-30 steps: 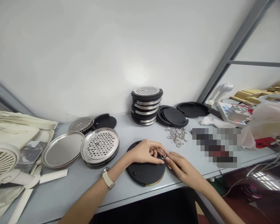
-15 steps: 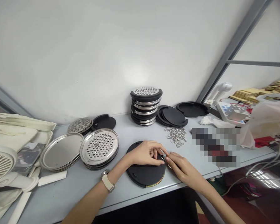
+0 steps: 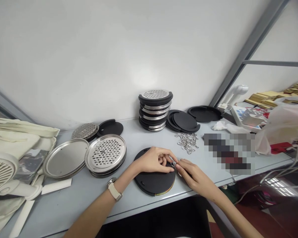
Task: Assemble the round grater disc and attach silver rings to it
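very little is changing across the last second: both hands are keeping almost the same pose, and the view is only tilting slightly, so the work seems to be at a slow, fiddly stage rather than advancing visibly. a black, round, flat disc with a slotted face and a coloured edge [image 3: 155,183] is lying near the front of the pale grey table [image 3: 94,201], partly under the left hand [image 3: 155,161]. that hand is curling half open, its forefinger and thumb reaching to the disc's right rim; whether the tips are actually pinching anything, i cannot tell. the right hand [image 3: 191,172] is closing thumb and fingers on a small, shiny silver wire clip [image 3: 172,164], whose loop is showing between the hands at that rim. this is probably meaning that the clip is being worked onto the disc's edge, though the fingers are hiding whether it is already passing through. beyond the right hand, a loose heap of silver wire clips [image 3: 188,142] is lying on the table.
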Action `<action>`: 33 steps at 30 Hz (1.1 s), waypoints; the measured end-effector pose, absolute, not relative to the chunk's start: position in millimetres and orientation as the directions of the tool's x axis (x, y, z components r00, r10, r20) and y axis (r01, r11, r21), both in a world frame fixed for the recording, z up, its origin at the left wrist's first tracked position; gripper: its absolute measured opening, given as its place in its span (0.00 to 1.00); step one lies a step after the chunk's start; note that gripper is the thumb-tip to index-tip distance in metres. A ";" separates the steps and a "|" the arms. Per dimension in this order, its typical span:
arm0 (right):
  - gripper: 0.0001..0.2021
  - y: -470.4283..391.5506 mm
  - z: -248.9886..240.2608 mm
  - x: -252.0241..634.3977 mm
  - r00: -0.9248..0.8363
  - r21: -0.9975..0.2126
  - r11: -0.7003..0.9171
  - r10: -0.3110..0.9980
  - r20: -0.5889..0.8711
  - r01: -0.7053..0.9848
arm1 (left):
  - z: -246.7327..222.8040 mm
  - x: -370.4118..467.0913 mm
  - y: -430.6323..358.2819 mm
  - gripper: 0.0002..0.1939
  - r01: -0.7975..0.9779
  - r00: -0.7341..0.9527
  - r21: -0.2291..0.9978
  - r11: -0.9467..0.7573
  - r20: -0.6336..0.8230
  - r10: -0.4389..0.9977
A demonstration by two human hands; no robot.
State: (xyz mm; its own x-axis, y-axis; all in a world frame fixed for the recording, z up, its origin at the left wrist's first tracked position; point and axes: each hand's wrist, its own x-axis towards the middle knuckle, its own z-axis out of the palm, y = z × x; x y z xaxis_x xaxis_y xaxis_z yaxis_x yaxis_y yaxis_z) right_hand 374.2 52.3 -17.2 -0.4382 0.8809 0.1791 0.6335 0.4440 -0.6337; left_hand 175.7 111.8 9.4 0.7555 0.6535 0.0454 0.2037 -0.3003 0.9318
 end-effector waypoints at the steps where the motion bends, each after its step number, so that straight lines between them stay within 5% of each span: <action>1: 0.17 52.5 -17.1 374.2 -0.439 -0.636 0.444 0.880 0.179 0.631 | 9.0 175.7 112.0 0.17 0.203 0.757 0.932 -0.300 0.045 0.652; 19: 0.17 52.3 -15.2 372.6 -0.428 -0.627 0.447 0.883 0.193 0.639 | 11.6 174.8 111.4 0.16 0.206 0.772 0.870 -0.448 0.136 0.620; 33: 0.15 54.2 -18.5 372.8 -0.451 -0.614 0.457 0.874 0.178 0.644 | 16.6 177.2 103.7 0.12 0.409 0.705 0.672 -0.617 0.197 0.681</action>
